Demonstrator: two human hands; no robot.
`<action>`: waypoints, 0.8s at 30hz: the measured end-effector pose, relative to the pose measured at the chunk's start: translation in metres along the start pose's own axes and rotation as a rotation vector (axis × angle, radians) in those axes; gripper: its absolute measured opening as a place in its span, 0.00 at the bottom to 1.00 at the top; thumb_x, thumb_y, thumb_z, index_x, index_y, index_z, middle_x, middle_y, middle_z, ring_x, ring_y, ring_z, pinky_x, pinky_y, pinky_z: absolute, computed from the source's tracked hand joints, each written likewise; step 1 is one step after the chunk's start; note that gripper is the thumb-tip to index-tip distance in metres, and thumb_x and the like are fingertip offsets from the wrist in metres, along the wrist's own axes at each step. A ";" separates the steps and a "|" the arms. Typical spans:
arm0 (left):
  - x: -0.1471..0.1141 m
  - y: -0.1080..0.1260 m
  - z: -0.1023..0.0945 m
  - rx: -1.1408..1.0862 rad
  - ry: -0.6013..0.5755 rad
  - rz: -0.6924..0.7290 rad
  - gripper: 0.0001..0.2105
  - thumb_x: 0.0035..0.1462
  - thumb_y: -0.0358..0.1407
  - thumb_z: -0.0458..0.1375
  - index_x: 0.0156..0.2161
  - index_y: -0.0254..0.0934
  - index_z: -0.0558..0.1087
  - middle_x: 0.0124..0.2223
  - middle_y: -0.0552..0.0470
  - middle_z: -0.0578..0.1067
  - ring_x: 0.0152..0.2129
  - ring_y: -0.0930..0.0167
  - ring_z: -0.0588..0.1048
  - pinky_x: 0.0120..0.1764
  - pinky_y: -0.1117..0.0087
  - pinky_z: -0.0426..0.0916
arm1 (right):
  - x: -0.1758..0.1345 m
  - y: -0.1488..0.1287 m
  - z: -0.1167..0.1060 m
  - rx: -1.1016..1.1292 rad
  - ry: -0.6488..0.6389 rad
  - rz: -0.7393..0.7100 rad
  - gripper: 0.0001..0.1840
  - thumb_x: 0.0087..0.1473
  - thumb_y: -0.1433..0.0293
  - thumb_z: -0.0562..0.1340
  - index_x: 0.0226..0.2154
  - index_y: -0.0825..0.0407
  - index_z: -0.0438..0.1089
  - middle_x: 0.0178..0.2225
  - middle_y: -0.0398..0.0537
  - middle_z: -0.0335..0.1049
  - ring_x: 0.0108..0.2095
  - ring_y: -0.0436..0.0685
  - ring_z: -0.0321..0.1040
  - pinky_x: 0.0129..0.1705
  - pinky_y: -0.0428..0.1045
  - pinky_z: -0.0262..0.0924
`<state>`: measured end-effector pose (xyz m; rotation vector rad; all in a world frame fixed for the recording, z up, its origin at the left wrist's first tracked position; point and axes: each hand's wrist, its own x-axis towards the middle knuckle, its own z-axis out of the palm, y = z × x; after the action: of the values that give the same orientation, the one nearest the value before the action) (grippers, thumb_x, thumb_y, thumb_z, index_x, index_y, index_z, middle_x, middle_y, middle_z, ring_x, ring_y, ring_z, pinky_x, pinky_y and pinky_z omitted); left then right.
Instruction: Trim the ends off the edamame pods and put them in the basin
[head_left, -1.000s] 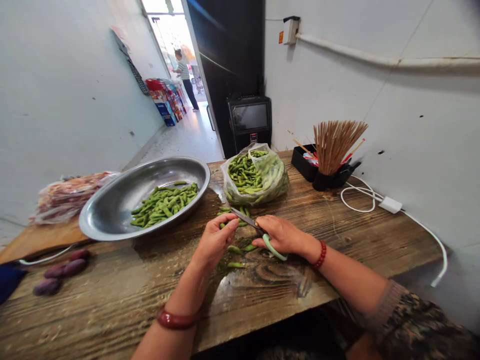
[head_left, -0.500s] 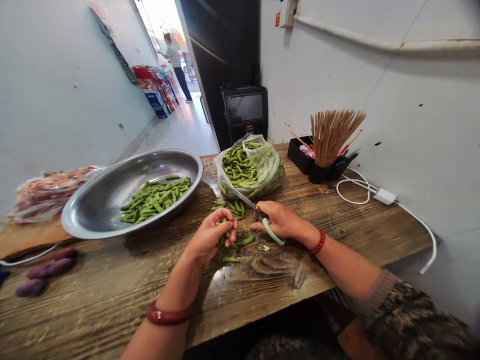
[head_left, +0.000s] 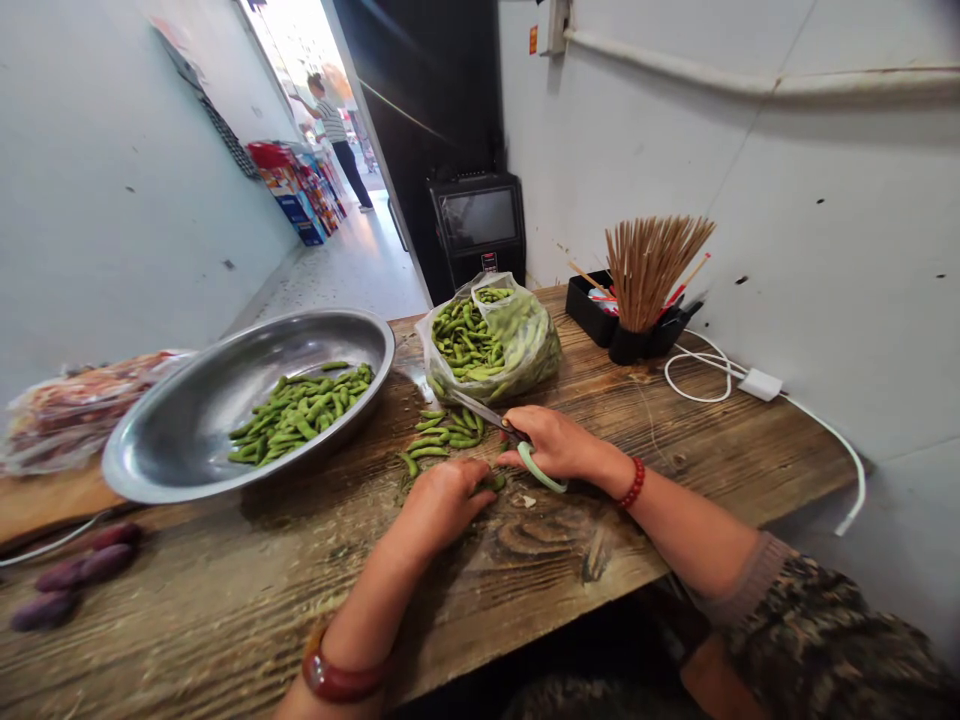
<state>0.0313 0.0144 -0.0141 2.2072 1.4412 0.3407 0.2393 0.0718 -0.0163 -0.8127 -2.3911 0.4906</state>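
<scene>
Metal basin (head_left: 187, 430) holds trimmed pods; plastic bag (head_left: 525, 340) right of basin, full of pods. Right hand (head_left: 555, 445) grasping scissors (head_left: 517, 445); left hand (head_left: 442, 500) clenched over loose pods (head_left: 439, 435).

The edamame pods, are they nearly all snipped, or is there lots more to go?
Some look done: a modest heap of pods lies in the metal basin. In hand: the right hand holds green-handled scissors, and the left hand rests on loose pods on the wooden table. Left: the plastic bag looks well filled, so probably most of the job remains.
</scene>
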 end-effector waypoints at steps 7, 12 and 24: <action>0.003 -0.005 -0.011 -0.293 0.173 0.012 0.06 0.53 0.32 0.56 0.27 0.35 0.73 0.27 0.52 0.74 0.26 0.71 0.70 0.32 0.72 0.61 | 0.000 0.002 0.000 0.093 0.031 0.018 0.13 0.53 0.63 0.66 0.32 0.54 0.65 0.29 0.43 0.65 0.29 0.51 0.60 0.32 0.46 0.54; -0.003 -0.003 -0.024 -0.989 0.237 -0.184 0.10 0.56 0.42 0.57 0.32 0.35 0.70 0.19 0.61 0.61 0.13 0.80 0.54 0.18 0.77 0.46 | 0.001 -0.004 -0.002 0.146 0.008 0.015 0.13 0.51 0.64 0.68 0.34 0.54 0.66 0.30 0.43 0.66 0.29 0.51 0.62 0.32 0.45 0.55; -0.003 0.006 -0.026 -1.211 0.302 -0.255 0.15 0.47 0.43 0.66 0.35 0.33 0.73 0.28 0.55 0.72 0.14 0.83 0.60 0.16 0.79 0.44 | -0.003 -0.008 -0.003 -0.002 -0.088 -0.079 0.22 0.48 0.55 0.68 0.36 0.53 0.63 0.34 0.49 0.66 0.36 0.57 0.61 0.38 0.50 0.57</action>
<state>0.0232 0.0164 0.0115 1.0078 1.1241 1.1246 0.2394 0.0644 -0.0107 -0.7078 -2.4944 0.5019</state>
